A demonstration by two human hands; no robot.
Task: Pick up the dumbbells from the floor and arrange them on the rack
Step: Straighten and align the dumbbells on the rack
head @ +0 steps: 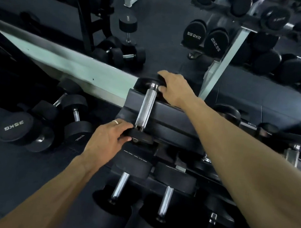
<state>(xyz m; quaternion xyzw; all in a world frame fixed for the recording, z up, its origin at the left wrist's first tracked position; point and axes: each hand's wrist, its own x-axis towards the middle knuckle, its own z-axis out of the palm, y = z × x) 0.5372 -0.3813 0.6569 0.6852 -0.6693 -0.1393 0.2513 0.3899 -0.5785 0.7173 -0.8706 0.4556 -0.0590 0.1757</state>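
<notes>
Gripping one dumbbell (145,107) by its ends, both hands (106,139) (176,88) over the mirrored gym's rack (171,116).

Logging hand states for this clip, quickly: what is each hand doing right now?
Left hand: grips the near head of the dumbbell on the rack's top tier.
Right hand: grips the far head of the same dumbbell.
</notes>
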